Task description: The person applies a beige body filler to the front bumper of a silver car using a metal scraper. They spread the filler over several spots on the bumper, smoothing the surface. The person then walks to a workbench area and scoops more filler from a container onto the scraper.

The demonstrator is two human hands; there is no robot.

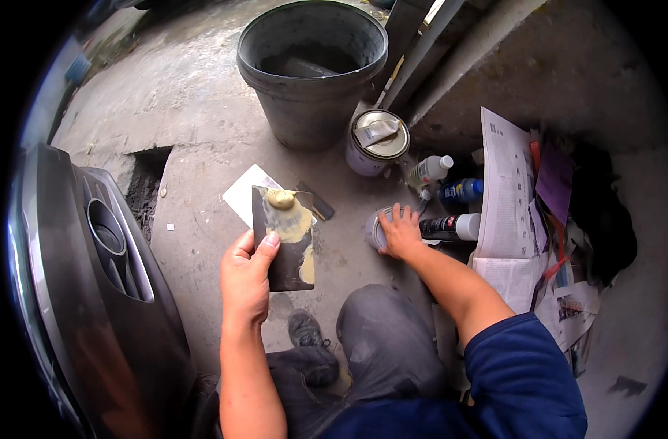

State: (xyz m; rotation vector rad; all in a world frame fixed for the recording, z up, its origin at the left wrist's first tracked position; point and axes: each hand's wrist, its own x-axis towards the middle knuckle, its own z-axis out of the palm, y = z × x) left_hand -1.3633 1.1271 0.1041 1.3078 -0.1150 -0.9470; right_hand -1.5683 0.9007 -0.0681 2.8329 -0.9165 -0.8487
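My left hand grips a dark flat board by its left edge, thumb on top. A lump of yellow-beige putty sits near the board's far edge, with smears of it below and at the right. Farther right, my right hand is on a small round tin standing on the floor, its fingers over the tin's rim and side. The hand covers much of the tin, so its top cannot be fully seen. Just right of that hand lies a black can with a white cap.
A big black bucket and a lidded paint can stand beyond my hands. White paper lies behind the board. Bottles and newspaper are at right. A dark car bumper rises at left, near a floor hole.
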